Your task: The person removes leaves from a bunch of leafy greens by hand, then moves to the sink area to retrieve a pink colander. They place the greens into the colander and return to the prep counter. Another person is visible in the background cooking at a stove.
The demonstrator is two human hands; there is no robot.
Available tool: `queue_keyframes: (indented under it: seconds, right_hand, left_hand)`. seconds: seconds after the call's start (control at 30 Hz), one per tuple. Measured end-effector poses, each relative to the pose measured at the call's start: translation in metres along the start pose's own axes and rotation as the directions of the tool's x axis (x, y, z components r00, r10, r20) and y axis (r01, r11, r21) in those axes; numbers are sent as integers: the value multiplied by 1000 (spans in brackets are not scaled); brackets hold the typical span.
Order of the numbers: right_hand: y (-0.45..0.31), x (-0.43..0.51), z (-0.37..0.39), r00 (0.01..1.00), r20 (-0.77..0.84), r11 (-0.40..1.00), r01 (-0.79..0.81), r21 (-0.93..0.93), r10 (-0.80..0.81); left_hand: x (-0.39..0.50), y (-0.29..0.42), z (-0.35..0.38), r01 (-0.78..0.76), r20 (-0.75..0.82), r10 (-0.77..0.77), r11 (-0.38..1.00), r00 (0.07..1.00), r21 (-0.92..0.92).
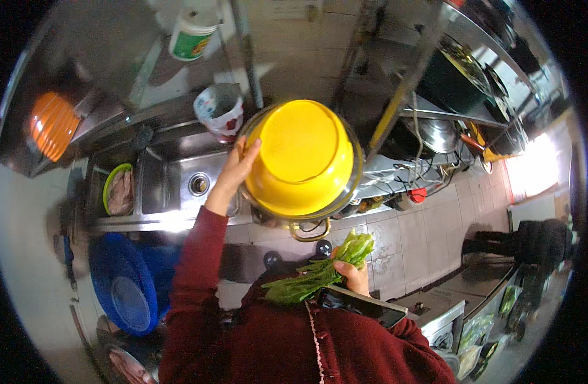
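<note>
A yellow basin [301, 144], bottom up, covers most of a metal pot [356, 163] with a brass-coloured handle [311, 233]. Whether the basin rests on the pot or is held just above it, I cannot tell. My left hand [236, 168] grips the basin's left side, thumb on the outer wall. In front of my chest, my right hand [354, 276] is closed around a bunch of green leafy vegetables [318, 278], its leaves pointing left. Just below that hand, a phone-like device [366, 307] lies against my dark red top.
Left of the pot is a steel sink [171, 180], with meat in a green basin [105, 192] at its far end. A bag-lined bucket [219, 108] stands behind. Blue tubs [126, 283] are lower left. Cables [418, 168] cross the right-hand shelf. A person [538, 245] stands far right.
</note>
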State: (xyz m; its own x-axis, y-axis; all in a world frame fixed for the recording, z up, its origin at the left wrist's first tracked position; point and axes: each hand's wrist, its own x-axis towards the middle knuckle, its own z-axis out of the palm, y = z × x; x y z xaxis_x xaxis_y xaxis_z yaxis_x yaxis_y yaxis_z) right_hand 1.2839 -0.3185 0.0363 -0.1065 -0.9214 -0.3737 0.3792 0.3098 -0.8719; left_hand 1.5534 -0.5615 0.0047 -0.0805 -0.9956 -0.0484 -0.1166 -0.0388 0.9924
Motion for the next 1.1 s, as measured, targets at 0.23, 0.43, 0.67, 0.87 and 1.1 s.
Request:
queue_keyframes:
  seconds: [0.23, 0.43, 0.67, 0.87, 1.1]
  right_hand:
    - [-19, 15, -42, 995, -94, 998, 49, 46, -45]
    - [-27, 16, -57, 999, -47, 989, 20, 146, -14]
    - [-39, 12, -62, 999, -36, 992, 23, 126, -18]
    - [-29, 7, -72, 997, -83, 986, 11, 164, 2]
    - [-29, 8, -69, 999, -33, 996, -20, 88, 23]
  left_hand:
    - [51, 17, -2, 433, 128, -443, 896, 887, 99]
    - [61, 39, -5, 495, 219, -521, 853, 825, 165]
    - [59, 39, -5, 536, 201, -537, 842, 819, 62]
    - [42, -25, -66, 121, -124, -52, 746, 991, 655]
    - [14, -75, -40, 290, -185, -224, 770, 957, 568]
